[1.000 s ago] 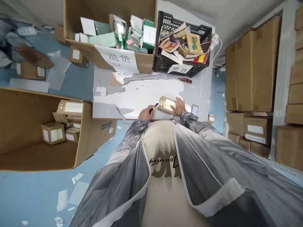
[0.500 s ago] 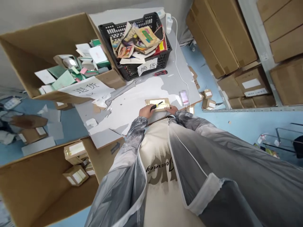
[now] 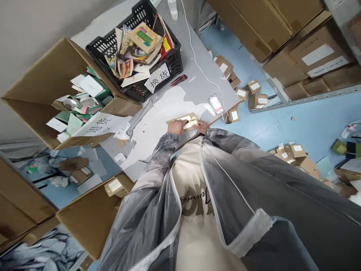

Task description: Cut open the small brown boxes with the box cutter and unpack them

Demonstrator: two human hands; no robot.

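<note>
At the table (image 3: 153, 133), left fingers (image 3: 180, 123) grip a cutter (image 3: 186, 121), right fingers (image 3: 198, 126) a brown, pale-labelled cardboard box (image 3: 192, 122).

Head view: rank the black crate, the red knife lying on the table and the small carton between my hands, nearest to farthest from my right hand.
From your right hand:
1. Small carton: right at it, toward your left hand.
2. Red knife: on the table, ahead and leftward.
3. Black crate: just past the knife, farther left.
</note>
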